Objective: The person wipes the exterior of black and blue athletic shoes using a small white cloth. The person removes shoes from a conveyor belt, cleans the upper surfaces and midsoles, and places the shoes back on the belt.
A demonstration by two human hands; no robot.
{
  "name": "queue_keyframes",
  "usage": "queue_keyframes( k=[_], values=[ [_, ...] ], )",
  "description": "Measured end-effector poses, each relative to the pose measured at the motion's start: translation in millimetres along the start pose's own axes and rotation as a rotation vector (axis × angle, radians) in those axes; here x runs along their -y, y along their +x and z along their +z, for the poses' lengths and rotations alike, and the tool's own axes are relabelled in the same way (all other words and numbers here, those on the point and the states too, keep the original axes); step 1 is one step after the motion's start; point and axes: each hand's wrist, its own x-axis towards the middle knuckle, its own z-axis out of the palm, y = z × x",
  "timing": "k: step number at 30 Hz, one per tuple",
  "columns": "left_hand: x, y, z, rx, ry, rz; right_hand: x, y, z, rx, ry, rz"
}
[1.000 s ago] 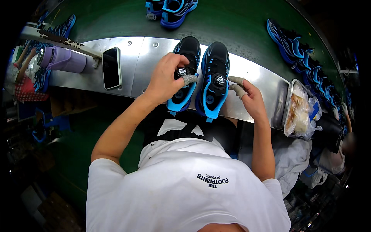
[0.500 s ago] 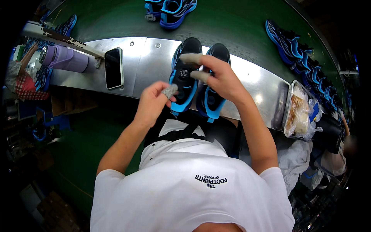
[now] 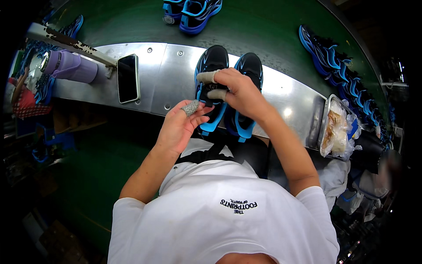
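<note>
A pair of black and blue sneakers stands on the metal ledge in front of me, toes pointing away: the left sneaker (image 3: 214, 56) and the right sneaker (image 3: 250, 66). My right hand (image 3: 239, 94), with pale covers on its thumb and a finger, reaches over the left sneaker and grips at its laces and tongue. On the near side of that tongue, my left hand (image 3: 178, 123) pinches with its fingers. A grey knitted cover wraps one of its digits. Exactly what lies between the fingertips of each hand is partly hidden.
A phone (image 3: 128, 79) and a lilac bottle (image 3: 74, 67) lie left on the metal ledge (image 3: 163, 66). At right stands a metal tray (image 3: 324, 127) with plastic-wrapped contents. Beyond, a green belt (image 3: 259, 26) carries more sneakers (image 3: 200, 15) and a row of them (image 3: 327, 59).
My right hand has lowered toward me onto the left sneaker's lacing. My left hand has moved slightly right to its tongue, fingers more spread along it. The view has shifted a little.
</note>
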Motion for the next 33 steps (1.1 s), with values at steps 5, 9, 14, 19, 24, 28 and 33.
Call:
queue_keyframes(
  k=[5,9,14,19,24,28,33],
  values=[
    [4.7,-3.8,4.9,-0.034,-0.019,0.061,2.2,-2.8,24.5,-0.299,-0.275,-0.062],
    [4.5,-2.5,-0.4,0.018,-0.022,0.053,7.7,-1.2,15.6,-0.173,0.004,-0.039],
    [8.7,-2.9,1.2,0.026,0.034,0.125,6.0,-4.5,31.5,-0.283,-0.259,-0.005],
    [-2.8,-25.4,40.3,0.292,1.397,0.380,15.1,-15.7,-0.1,-0.256,0.355,0.303],
    [11.1,-1.7,62.6,0.437,1.978,0.309,-0.7,-57.2,-59.0,-0.466,0.262,0.279],
    [21.2,39.2,54.1,0.481,1.970,0.456,-2.1,-98.7,-71.9,-0.457,0.208,0.531],
    [-21.0,117.9,90.1,0.424,2.050,0.715,-25.2,-136.3,-79.1,-0.541,0.246,0.543]
  ],
)
